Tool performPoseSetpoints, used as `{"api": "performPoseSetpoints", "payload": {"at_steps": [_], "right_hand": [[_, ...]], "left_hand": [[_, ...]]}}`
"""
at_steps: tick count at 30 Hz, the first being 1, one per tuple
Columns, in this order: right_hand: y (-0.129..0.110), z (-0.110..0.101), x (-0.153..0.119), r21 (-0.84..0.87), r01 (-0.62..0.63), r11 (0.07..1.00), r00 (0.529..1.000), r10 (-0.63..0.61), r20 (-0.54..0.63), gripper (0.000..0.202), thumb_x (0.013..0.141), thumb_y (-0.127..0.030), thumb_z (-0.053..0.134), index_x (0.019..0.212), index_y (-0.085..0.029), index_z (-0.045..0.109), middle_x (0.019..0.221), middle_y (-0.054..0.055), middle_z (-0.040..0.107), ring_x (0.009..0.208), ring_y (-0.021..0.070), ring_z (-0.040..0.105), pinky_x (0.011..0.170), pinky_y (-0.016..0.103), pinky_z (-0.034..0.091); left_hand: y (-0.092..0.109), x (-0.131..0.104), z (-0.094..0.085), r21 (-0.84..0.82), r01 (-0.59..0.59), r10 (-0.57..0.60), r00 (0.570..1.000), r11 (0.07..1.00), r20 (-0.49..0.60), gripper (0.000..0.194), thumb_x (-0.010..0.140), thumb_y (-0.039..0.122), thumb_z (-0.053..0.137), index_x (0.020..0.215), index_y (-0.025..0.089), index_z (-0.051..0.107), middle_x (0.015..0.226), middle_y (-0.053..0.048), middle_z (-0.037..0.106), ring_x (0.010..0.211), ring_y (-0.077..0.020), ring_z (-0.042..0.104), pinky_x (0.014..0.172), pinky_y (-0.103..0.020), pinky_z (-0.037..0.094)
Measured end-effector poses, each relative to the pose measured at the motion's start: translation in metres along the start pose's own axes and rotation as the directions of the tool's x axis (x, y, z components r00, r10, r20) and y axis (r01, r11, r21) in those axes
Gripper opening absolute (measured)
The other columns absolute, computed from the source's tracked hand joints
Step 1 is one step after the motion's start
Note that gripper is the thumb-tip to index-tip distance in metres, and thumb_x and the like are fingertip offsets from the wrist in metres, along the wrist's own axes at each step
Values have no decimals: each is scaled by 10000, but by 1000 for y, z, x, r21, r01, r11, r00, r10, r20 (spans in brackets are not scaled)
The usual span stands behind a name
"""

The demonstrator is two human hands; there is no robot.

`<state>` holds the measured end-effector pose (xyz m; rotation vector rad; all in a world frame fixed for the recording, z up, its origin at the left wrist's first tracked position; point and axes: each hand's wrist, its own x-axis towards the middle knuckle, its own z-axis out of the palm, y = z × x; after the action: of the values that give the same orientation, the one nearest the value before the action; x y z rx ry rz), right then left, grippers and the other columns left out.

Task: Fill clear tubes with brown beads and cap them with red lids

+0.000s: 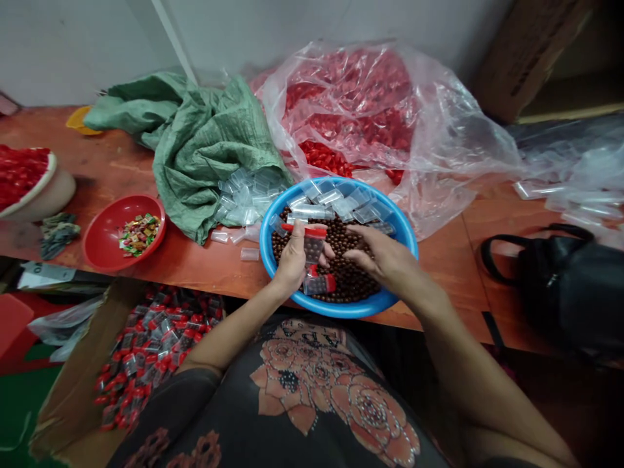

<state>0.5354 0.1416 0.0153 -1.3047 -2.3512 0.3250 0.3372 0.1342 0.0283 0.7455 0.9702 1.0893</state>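
In the head view a blue basin holds many small round brown balls, with clear plastic tubes lying along its far side. Over the basin's left half, my left hand grips a small clear container with a red cap, dark contents showing through its wall. Just below it, another red-capped container rests on the balls. My right hand is above the right side of the balls, its thumb and fingers apart, and I see nothing in it.
A green woven sack spills clear tubes beside the basin. Behind is a plastic bag of red caps. At left sits a red bowl of wrapped candies. A carton of filled containers stands below; a black bag lies right.
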Motion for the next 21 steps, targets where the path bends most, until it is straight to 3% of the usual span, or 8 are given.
{"api": "performPoseSetpoints", "payload": {"at_steps": [3, 5, 7, 11, 15, 18, 21], "right_hand": [[27, 12, -9, -207, -9, 978, 982, 47, 182, 233, 959, -269, 516, 1065, -205, 713, 991, 89, 724, 906, 235, 691, 795, 365, 534], [37, 23, -13, -244, 53, 968, 957, 20, 289, 210, 922, -201, 540, 966, -212, 744, 908, 70, 720, 824, 202, 681, 733, 320, 520], [39, 29, -14, -205, 68, 976, 955, -4, 298, 217, 914, -187, 537, 955, -212, 748, 881, 61, 724, 804, 187, 675, 719, 302, 516], [28, 24, -8, -62, -14, 998, 989, 22, 145, 264, 972, -292, 489, 1010, -218, 739, 980, 69, 718, 866, 200, 674, 777, 338, 536], [0, 4, 5, 276, -66, 959, 988, 103, -119, 306, 988, -337, 482, 1193, -248, 692, 1038, 77, 680, 965, 215, 656, 865, 388, 541], [-23, -9, 15, 455, -30, 890, 974, 129, -188, 328, 986, -344, 503, 1271, -307, 662, 1019, 56, 663, 971, 207, 641, 884, 396, 538], [-36, -15, 20, 483, 18, 875, 981, 78, -179, 337, 994, -323, 495, 1287, -330, 661, 982, 51, 628, 950, 193, 622, 867, 376, 539]], "left_hand": [[11, -1, -4, -32, -32, 33, 999, 999, 29, 780, 861, 827, 314, 1091, 170, 668, 748, -75, 730, 682, -176, 694, 595, -287, 555], [13, -2, -5, -54, -45, 47, 998, 998, 47, 780, 858, 831, 315, 1095, 180, 673, 772, -82, 732, 705, -188, 699, 600, -301, 560], [12, -2, -5, -58, -47, 50, 998, 997, 44, 764, 861, 827, 322, 1097, 194, 679, 788, -81, 731, 730, -200, 705, 612, -315, 566], [9, 1, -4, -54, -27, 28, 999, 998, 27, 753, 859, 827, 328, 1076, 205, 693, 780, -76, 721, 739, -206, 705, 612, -323, 567], [5, 1, 2, -45, -1, 3, 999, 999, 46, 757, 839, 843, 352, 1039, 203, 705, 749, -74, 709, 715, -202, 701, 574, -304, 549], [-3, 0, 7, -10, 16, -16, 1000, 1000, 19, 745, 824, 853, 367, 1003, 214, 706, 731, -65, 699, 707, -196, 697, 546, -284, 526], [-11, 1, 8, 44, 18, -17, 1000, 999, -17, 722, 805, 857, 408, 951, 209, 692, 675, -41, 663, 660, -178, 671, 526, -268, 503]]}}
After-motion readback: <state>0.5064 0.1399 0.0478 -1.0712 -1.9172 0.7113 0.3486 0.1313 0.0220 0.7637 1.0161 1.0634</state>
